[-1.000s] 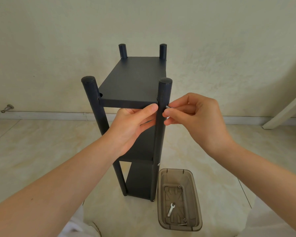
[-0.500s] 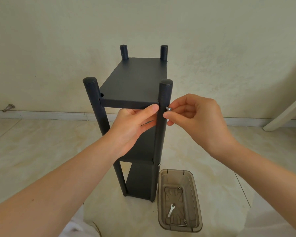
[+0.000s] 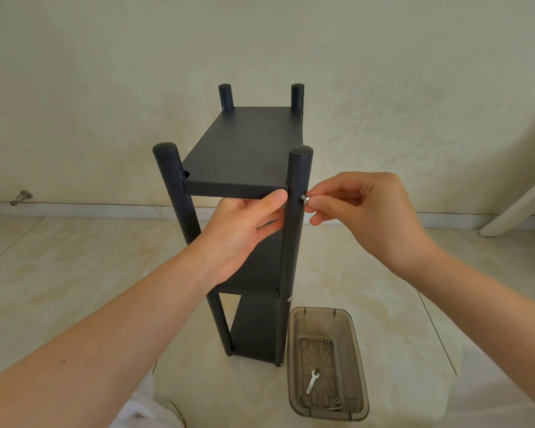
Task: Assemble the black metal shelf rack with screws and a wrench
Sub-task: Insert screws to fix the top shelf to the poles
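Cream wall (image 3: 105, 72), marbled tile floor (image 3: 59, 273)

Matt black metal rack (image 3: 244, 149), shiny screw (image 3: 305, 199), translucent plastic tray (image 3: 357, 350)
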The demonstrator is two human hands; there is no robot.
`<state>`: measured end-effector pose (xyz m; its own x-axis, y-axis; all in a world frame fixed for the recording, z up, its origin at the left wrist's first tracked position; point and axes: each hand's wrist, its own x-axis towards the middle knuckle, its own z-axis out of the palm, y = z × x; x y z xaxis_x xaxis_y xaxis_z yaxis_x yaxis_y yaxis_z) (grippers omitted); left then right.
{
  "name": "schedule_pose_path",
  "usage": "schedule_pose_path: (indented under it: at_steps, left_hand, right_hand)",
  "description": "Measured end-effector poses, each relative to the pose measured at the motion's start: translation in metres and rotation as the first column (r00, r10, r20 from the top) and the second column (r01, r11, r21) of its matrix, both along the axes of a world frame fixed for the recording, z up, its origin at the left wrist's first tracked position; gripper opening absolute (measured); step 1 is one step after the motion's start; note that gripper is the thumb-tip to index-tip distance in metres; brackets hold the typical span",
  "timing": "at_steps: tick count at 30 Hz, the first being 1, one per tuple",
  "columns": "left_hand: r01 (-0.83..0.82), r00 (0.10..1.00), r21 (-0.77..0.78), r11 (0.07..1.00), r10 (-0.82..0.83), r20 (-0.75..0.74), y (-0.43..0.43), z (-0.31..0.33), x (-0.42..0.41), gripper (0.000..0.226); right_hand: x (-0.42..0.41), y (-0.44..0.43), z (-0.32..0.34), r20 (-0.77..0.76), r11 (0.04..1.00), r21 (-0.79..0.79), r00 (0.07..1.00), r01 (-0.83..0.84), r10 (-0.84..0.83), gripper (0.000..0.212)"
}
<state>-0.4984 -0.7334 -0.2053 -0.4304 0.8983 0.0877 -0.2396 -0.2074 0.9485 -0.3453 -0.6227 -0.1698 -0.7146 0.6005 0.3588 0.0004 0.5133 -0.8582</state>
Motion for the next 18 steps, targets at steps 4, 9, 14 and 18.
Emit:
schedule_pose_path:
  at_steps: [4, 9, 14, 18]
  left_hand:
    - [-0.006, 1.0, 0.004, 1.0, 0.006, 0.013, -0.0002, 0.0004, 0.0003, 0.031]
    - [-0.013, 1.0, 0.016, 1.0, 0.013, 0.0, 0.0002, 0.0003, 0.0026, 0.033]
    - [-0.031, 1.0, 0.001, 1.0, 0.031, -0.005, 0.0006, 0.0011, 0.0043, 0.03]
    - [-0.047, 0.999, -0.013, 0.999, 0.047, 0.004, 0.0006, 0.0019, 0.0056, 0.022]
  right_hand:
    - [-0.001, 0.0, -0.0004, -0.011, 0.985, -0.17, 1.0, -0.019, 0.017, 0.015]
    - [0.0013, 0.0004, -0.0027, 0.024, 0.993, 0.109, 0.999, 0.037, -0.04, 0.009]
    - [0.0029, -0.0003, -0.0005, 0.04, 0.973, 0.225, 0.997, 0.057, -0.067, 0.01]
    - [0.0001, 0.0005, 0.0004, 0.053, 1.0, -0.007, 0.998, 0.022, -0.022, 0.015]
